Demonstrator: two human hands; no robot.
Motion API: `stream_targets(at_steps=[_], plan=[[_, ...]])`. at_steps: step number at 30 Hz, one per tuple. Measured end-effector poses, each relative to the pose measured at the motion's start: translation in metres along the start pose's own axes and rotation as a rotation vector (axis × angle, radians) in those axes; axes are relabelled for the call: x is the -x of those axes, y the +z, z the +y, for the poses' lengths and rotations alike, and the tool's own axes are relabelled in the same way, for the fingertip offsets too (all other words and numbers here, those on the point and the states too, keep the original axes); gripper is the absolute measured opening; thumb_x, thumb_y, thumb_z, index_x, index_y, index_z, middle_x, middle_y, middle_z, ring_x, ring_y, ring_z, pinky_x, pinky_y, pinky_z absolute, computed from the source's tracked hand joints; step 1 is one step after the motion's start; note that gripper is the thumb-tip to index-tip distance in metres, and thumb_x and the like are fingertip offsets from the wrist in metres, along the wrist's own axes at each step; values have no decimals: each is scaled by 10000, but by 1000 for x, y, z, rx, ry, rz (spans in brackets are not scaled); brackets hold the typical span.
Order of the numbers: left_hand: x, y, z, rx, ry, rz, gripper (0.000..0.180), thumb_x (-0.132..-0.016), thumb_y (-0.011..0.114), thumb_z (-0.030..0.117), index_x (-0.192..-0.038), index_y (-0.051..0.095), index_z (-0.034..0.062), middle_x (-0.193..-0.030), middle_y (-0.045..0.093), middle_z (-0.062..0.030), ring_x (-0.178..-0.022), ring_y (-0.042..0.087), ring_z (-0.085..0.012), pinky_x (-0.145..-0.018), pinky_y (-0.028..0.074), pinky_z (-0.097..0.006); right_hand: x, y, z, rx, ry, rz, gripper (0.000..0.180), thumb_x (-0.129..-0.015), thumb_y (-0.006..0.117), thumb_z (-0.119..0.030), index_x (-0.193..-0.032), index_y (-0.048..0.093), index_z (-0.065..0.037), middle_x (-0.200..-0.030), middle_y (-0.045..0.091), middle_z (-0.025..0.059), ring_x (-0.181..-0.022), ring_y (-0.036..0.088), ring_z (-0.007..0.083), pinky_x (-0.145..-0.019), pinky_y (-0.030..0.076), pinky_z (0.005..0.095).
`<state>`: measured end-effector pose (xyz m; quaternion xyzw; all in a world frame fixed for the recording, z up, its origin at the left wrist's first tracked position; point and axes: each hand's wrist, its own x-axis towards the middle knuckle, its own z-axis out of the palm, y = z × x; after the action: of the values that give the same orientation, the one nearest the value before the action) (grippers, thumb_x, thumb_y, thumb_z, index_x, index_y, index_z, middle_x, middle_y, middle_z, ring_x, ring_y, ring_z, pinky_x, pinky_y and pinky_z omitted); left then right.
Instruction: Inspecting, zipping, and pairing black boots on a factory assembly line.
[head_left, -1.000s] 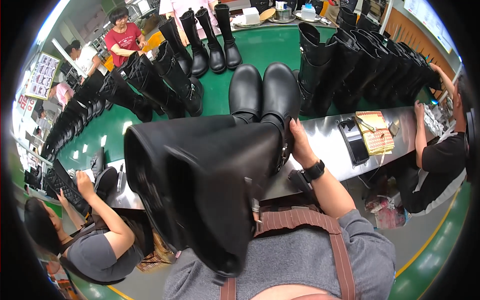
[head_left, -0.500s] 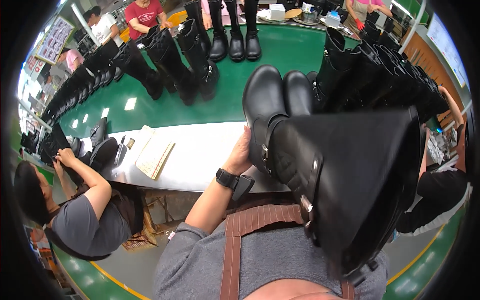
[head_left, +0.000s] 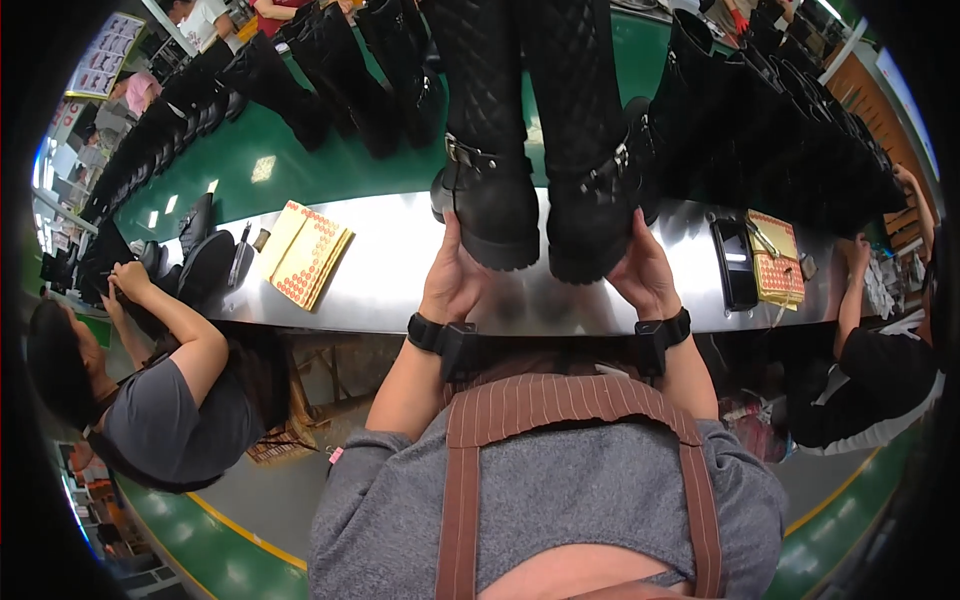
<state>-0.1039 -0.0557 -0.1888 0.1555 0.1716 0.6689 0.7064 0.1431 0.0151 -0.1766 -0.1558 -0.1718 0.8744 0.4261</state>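
Two tall black boots stand upright side by side in front of me, heels toward me, with quilted shafts and buckled ankle straps. My left hand (head_left: 452,280) grips the left boot (head_left: 492,205) low on its outer side, thumb up along the heel. In the same way my right hand (head_left: 640,272) holds the right boot (head_left: 583,222) from its outer side. Their ridged soles show over the metal strip of the table; whether they touch it I cannot tell. The tops of the shafts run out of the picture.
Yellow-and-red paper pads lie left (head_left: 305,255) and right (head_left: 780,275) on the metal strip (head_left: 385,270), the right one beside a black tray (head_left: 735,265). More black boots crowd the green tabletop (head_left: 240,190) on both sides. Co-workers sit close at left (head_left: 180,400) and right (head_left: 860,380).
The boots were tilted with toes away and shafts toward me at the right. They now stand upright, heels facing me. My right hand, hidden before, has come into sight.
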Motion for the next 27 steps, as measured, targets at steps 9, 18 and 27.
stream_targets(at_steps=[9, 18, 27], plan=[[2, -3, -5, 6, 71, 122, 574, -962, 478, 478, -1389, 404, 102, -1349, 537, -76, -1227, 524, -213, -1019, 428, -378, -11, 11, 7, -26, -30, 79, 477, -962, 547, -393, -1316, 474, -81, -1312, 539, 97, -1206, 526, 246, -1027, 435, 426], [0, -4, -1, -22, 93, 139, 583, -939, 517, 495, -1368, 429, 110, -1307, 570, -65, -1158, 573, -213, -907, 501, -349, -12, 15, 11, 4, -72, 141, 476, -947, 580, -380, -1303, 483, -78, -1289, 551, 97, -1168, 550, 242, -998, 459, 421], [4, -11, 0, -110, 107, 148, 563, -960, 483, 482, -1365, 427, 95, -1315, 567, -69, -1175, 557, -205, -979, 442, -373, -14, 8, 16, 100, -80, 206, 464, -975, 514, -398, -1303, 496, -71, -1273, 586, 97, -1189, 554, 237, -1015, 459, 391]])
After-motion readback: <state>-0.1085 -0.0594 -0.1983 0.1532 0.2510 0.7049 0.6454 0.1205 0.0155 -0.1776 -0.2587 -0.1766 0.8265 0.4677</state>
